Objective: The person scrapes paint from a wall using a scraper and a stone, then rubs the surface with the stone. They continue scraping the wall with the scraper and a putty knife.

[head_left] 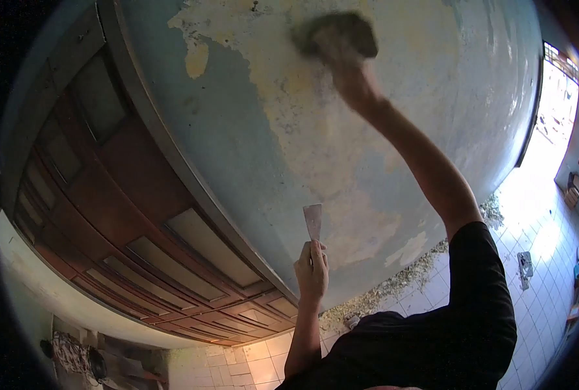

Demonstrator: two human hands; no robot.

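My left hand (311,276) is closed around the handle of a scraper (313,220). Its flat, pale-smeared blade points up and stands in front of the lower part of the wall (231,130). High on that wall, my right hand (343,60) is blurred by motion and presses a dark pad (362,34), perhaps a rag or sponge, over a patch of bare plaster. Blue-green paint is left around the patch, with ragged yellowish edges. The pad's exact kind is smeared by the motion.
Brown wooden doors with pale panels (166,276) stand to the left of the wall. Paint flakes and rubble (400,279) line the wall's foot on the tiled floor (530,325). A bright doorway (556,104) opens at right. Another tool-like object (525,268) lies on the tiles.
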